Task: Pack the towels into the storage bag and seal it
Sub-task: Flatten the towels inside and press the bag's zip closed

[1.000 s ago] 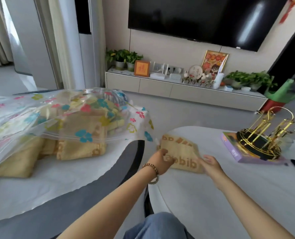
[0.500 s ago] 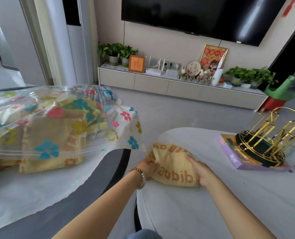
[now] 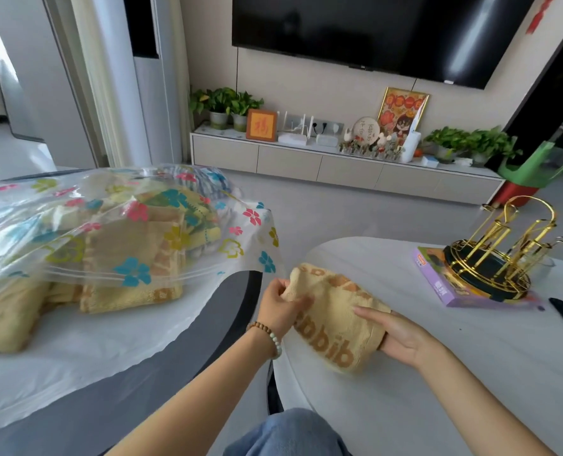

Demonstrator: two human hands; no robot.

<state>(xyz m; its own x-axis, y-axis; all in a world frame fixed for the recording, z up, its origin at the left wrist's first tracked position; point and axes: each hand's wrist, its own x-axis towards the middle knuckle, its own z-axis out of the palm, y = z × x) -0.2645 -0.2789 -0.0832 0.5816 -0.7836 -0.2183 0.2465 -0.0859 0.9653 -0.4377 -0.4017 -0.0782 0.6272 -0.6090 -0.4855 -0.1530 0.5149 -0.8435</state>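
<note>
Presently the folded yellow towel (image 3: 332, 320) is gripped in both hands, raised a little off the white counter (image 3: 471, 390). The left hand (image 3: 278, 307) curls its fingers round the towel's far left corner. The right hand (image 3: 397, 334) clamps the near right edge, fingers laid flat on top and thumb apparently beneath. Holding at two opposite ends keeps the fold from dropping open, which suits carrying it as one flat packet.

To the left of the left hand, on a separate surface, lies the clear flower-printed storage bag (image 3: 234, 232). Its nearest corner is just beside the left hand. Several yellow towels (image 3: 132, 258) are already inside, some poking out under the near flap, so the mouth appears unsealed and turned toward the person. That orientation looks deliberate, since it lets the next towel slide in with a short move leftward.

Beyond the right hand, well apart, stand a gold wire rack (image 3: 504, 255) and a purple box (image 3: 438, 284) under it, clear of the transfer path.

Assessment: packing is partly done; this towel awaits insertion and sealing remains.
</note>
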